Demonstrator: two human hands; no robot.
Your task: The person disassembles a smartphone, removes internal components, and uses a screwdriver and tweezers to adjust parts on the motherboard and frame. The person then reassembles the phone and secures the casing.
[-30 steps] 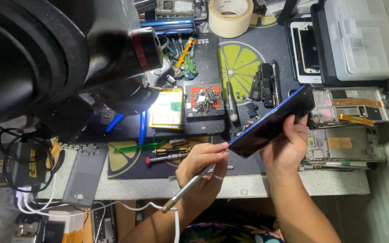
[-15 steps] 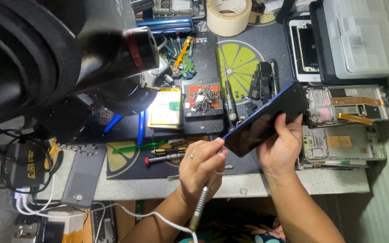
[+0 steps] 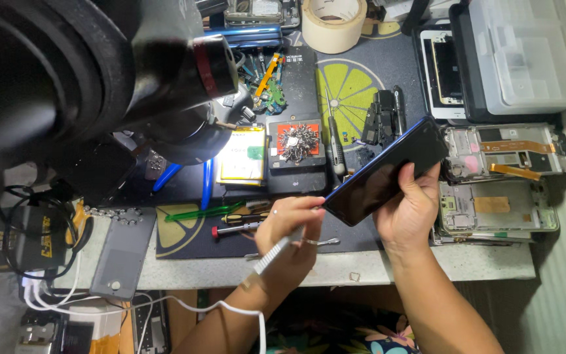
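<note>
My right hand [image 3: 411, 206] grips a dark smartphone [image 3: 381, 174], tilted with its far end raised above the black work mat [image 3: 185, 236]. My left hand [image 3: 289, 239] holds a white cable [image 3: 266, 259] by its plug end, and the fingertips pinch at the phone's lower end. The cable runs down past my wrist and off the table's front edge. Whether the plug is seated in the phone is hidden by my fingers.
A large black microscope body [image 3: 67, 78] fills the upper left. A magnetic pad of screws [image 3: 296, 141], a yellow battery [image 3: 242, 164], a tape roll [image 3: 334, 23], screwdrivers [image 3: 234, 229], opened phone frames [image 3: 499, 180], a clear parts box [image 3: 525, 52] and a grey phone [image 3: 122, 252] crowd the bench.
The phone has dropped and shifted left toward my left hand. My left hand turned the cable from slanting left to pointing down and brought its end up to the phone's lower edge.
</note>
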